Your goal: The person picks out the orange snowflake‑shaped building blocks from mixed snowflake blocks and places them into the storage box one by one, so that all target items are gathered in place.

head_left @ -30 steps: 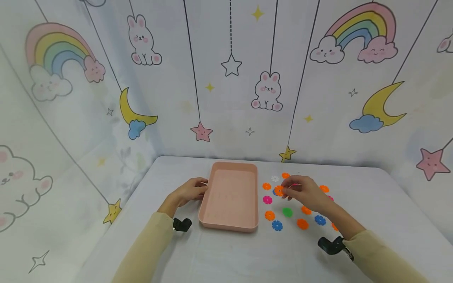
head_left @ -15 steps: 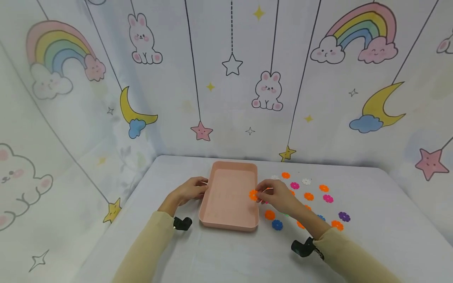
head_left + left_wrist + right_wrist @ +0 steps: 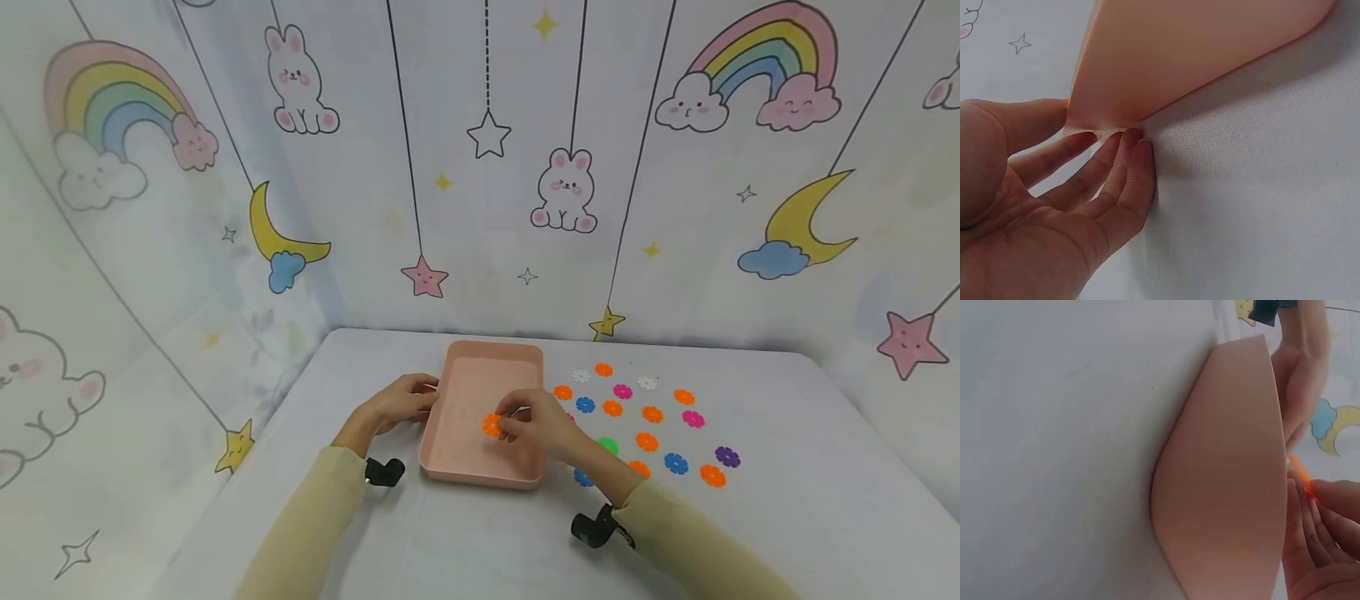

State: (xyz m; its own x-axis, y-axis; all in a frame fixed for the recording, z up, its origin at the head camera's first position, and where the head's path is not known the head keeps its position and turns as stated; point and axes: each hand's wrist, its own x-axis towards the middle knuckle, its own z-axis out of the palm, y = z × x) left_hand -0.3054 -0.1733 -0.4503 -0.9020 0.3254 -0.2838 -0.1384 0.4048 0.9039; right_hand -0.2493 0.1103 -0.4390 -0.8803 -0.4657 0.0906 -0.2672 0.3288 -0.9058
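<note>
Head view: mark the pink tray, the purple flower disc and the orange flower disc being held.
Pink tray (image 3: pixel 467 398): head view, on a bare part of its floor.
Purple flower disc (image 3: pixel 727 457): head view, middle of its upper face.
Held orange flower disc (image 3: pixel 491 425): head view, on its exposed face.

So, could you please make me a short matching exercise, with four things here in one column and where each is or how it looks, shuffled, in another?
Column one
1. left hand
2. purple piece
3. tray
4. right hand

Column two
A. peach-pink, with raised sides
B. holds an orange piece over the tray
C. touches the left side of the tray
D. lies on the white table, right of the tray

Right pairs: 1-C, 2-D, 3-A, 4-B
</note>
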